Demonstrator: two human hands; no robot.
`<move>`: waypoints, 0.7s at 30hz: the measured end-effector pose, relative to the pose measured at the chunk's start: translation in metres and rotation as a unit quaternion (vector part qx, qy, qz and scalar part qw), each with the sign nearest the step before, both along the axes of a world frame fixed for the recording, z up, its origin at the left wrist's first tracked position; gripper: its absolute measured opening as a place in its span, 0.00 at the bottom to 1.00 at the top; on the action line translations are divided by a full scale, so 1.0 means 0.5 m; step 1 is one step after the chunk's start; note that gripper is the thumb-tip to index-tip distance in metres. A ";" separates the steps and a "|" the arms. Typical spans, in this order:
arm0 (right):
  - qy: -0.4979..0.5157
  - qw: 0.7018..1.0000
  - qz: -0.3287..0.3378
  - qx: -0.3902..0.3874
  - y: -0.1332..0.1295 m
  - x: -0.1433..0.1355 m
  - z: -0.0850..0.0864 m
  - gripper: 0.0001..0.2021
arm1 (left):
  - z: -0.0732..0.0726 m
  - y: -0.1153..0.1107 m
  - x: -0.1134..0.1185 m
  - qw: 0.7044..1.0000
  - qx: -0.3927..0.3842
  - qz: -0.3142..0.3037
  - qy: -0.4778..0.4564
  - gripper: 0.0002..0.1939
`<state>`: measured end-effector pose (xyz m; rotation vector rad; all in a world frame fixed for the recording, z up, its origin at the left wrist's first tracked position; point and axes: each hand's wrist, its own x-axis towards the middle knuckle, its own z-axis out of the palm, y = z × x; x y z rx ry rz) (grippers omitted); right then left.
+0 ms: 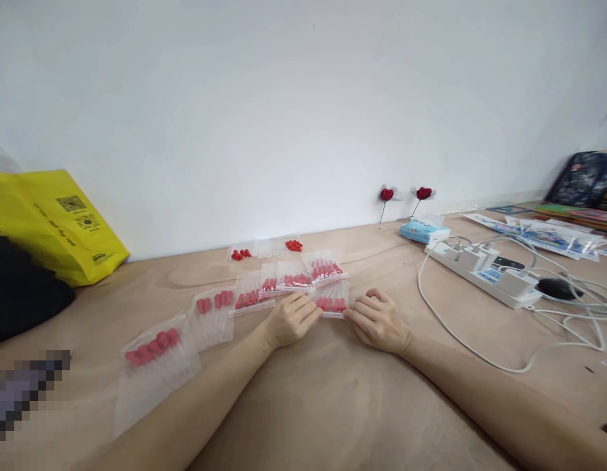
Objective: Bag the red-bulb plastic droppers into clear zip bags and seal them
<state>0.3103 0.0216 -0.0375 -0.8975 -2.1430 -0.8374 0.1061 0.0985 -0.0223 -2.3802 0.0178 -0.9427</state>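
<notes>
A small clear zip bag (335,297) with red pieces in it lies between my hands on the table. My left hand (292,319) is closed at the bag's left lower corner, and my right hand (377,320) pinches its right lower corner. Just beyond are more zip bags with red pieces (326,267), some overlapping. To the left lie clear sleeves with red ends (212,320) and a larger fan of them (159,360), partly behind my left forearm. Near the wall are loose red pieces (294,245) and flat clear bags (269,247).
A yellow bag (63,222) and a black item (23,288) stand at the left. On the right are a blue tissue pack (424,231), a white power strip (480,273) with looping cables, and printed sheets (549,235). Two red roses (386,194) stand by the wall.
</notes>
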 end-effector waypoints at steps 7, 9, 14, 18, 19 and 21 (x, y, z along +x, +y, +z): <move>0.024 0.999 0.005 -0.022 -0.004 0.007 -0.007 0.09 | 0.006 0.011 -0.040 1.000 -0.013 0.014 0.002 0.08; 0.028 0.999 0.009 -0.025 -0.003 0.008 -0.009 0.08 | 0.007 0.009 -0.050 1.000 -0.017 0.022 0.001 0.07; 0.038 0.998 0.013 -0.045 -0.001 0.012 -0.006 0.08 | 0.008 -0.004 -0.063 0.999 -0.023 0.026 0.006 0.07; 0.029 0.996 -0.006 -0.081 0.000 0.009 -0.001 0.06 | 0.009 -0.015 -0.060 0.999 -0.038 0.012 0.013 0.08; 0.026 0.995 -0.016 -0.091 0.000 0.005 -0.001 0.06 | 0.008 -0.018 -0.057 0.999 -0.042 0.009 0.010 0.08; 0.023 0.992 -0.046 -0.112 0.000 -0.005 -0.002 0.10 | 0.006 -0.027 -0.050 0.999 -0.050 -0.001 0.003 0.07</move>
